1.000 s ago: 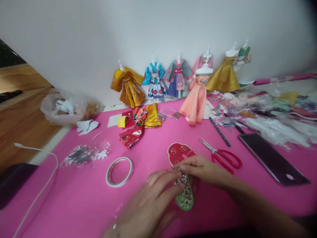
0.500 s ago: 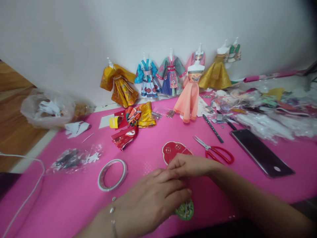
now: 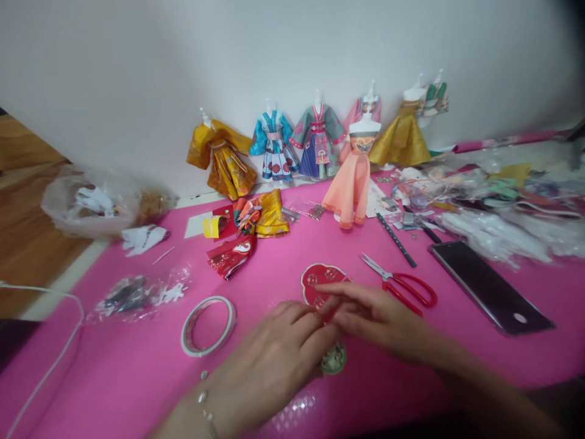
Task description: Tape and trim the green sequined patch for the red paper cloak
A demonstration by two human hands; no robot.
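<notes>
My left hand (image 3: pixel 281 347), a beaded bracelet (image 3: pixel 203 397) at its wrist, is back-up over the mat with its fingers curled down. From under those fingers pokes the rounded end of a green patterned piece (image 3: pixel 334 360); the grip itself is hidden. My right hand (image 3: pixel 379 317) meets the left fingertips, its fingers apart and the index stretched over a red fabric piece (image 3: pixel 315 280) with a pale scalloped edge. I see nothing held in the right hand. Red-handled scissors (image 3: pixel 406 289) rest just beyond it.
Tape roll (image 3: pixel 186 329) lies left of my hands on the pink mat (image 3: pixel 137 378). A phone (image 3: pixel 489 286) and dark pen (image 3: pixel 397 239) lie right. Small dressed mannequins (image 3: pixel 274 143) line the wall. Plastic bags (image 3: pixel 516 235) crowd the right back; fabric pieces (image 3: pixel 232 255) lie left of centre.
The right hand's fingers have spread from a bunched pose, index now reaching over the red piece. The green piece has shifted slightly up and left along with the left hand.
</notes>
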